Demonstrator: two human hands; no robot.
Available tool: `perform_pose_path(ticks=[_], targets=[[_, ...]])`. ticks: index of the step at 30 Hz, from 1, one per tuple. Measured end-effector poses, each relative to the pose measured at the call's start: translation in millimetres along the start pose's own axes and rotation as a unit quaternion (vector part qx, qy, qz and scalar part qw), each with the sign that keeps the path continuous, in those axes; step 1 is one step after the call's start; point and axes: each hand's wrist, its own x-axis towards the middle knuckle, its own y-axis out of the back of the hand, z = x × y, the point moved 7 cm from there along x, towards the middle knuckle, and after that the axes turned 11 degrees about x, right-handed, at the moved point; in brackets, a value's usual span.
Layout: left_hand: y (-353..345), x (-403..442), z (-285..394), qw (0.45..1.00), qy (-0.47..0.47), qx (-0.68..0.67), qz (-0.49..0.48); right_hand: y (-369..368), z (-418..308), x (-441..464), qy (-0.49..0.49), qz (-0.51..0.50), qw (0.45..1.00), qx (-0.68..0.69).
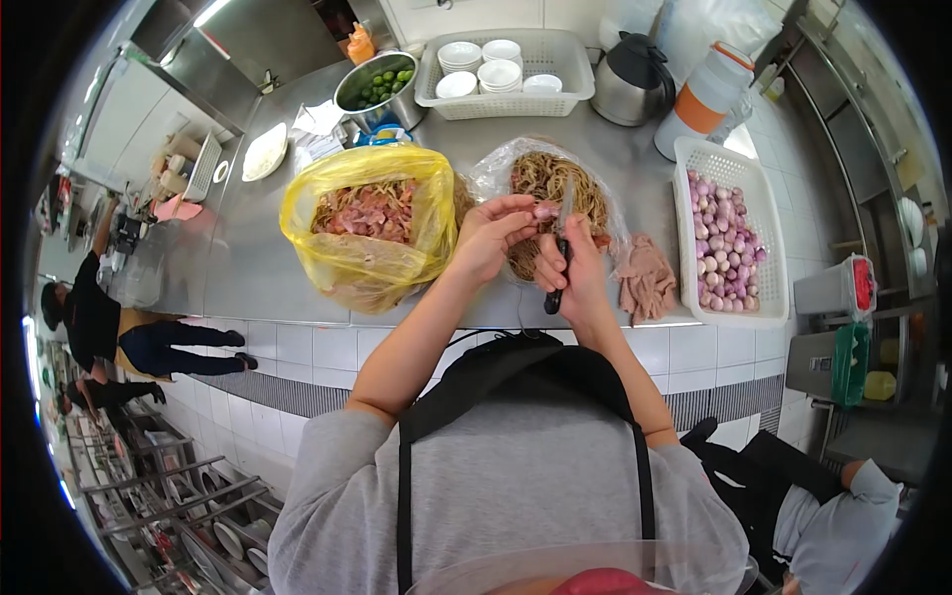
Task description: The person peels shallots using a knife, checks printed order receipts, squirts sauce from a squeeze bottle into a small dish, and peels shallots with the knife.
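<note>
My left hand [493,236] pinches a small purple shallot [544,210] between its fingertips. Wrapped around a black handle, my right hand [583,273] holds a small knife [567,203] with its blade pointing up and away, beside the shallot. Just beyond both hands, a clear plastic bag [493,167] lies open with dry brown shallot stalks [585,188] inside. On the left stands an open yellow plastic bag [297,213] filled with reddish skins and dry trimmings [367,213]. To the right, a white plastic basket [684,169] contains many peeled shallots [729,243].
A crumpled brownish cloth [647,283] lies beside the basket. Along the back are a bowl of green limes [382,87], a crate [436,99] of white dishes, a steel jug [631,84] and an orange-banded bottle [702,99]. Other people [99,317] stand left and lower right.
</note>
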Motion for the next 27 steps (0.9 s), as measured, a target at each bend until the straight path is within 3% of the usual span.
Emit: perform_pose_path(ticks=[1,4,8,10,11,13,17,21,23,27], targets=[[1.7,-0.5,0.1,1.000,-0.004,-0.001,0.005,-2.0,-1.2,0.4,0.007,-0.005,1.000,0.004],[-16.5,-6.4,10.8,0.990,-0.007,-0.078,-0.117,-13.6,-1.7,4.6,0.026,-0.033,0.999,-0.034],[-11.0,-5.8,13.3,0.990,0.017,-0.105,-0.095,-21.3,0.9,6.5,0.051,-0.032,0.993,-0.102],[-6.8,-5.2,7.3,0.998,0.052,0.020,-0.041,-18.2,4.6,6.6,0.049,-0.030,0.995,-0.082],[-6.2,-5.7,6.5,0.998,0.051,0.017,-0.039,-16.3,4.9,6.0,0.050,-0.027,0.997,-0.061],[-6.3,-5.5,8.9,0.998,0.027,-0.047,-0.041,-16.6,4.8,3.9,0.038,-0.032,0.998,-0.044],[-4.4,-14.8,20.4,0.998,0.032,-0.049,-0.028,-10.5,-12.2,2.9,0.049,-0.017,0.999,0.016],[6.6,-33.2,53.2,0.997,-0.042,-0.055,-0.038,-11.7,-26.0,15.0,0.059,-0.027,0.996,0.067],[16.0,-44.4,73.0,0.995,-0.081,-0.052,-0.023,-32.5,-19.6,16.3,0.060,-0.023,0.997,0.052],[54.9,-62.5,107.4,0.982,-0.169,0.031,0.080,-88.5,32.3,18.5,-0.013,-0.101,0.976,-0.190]])
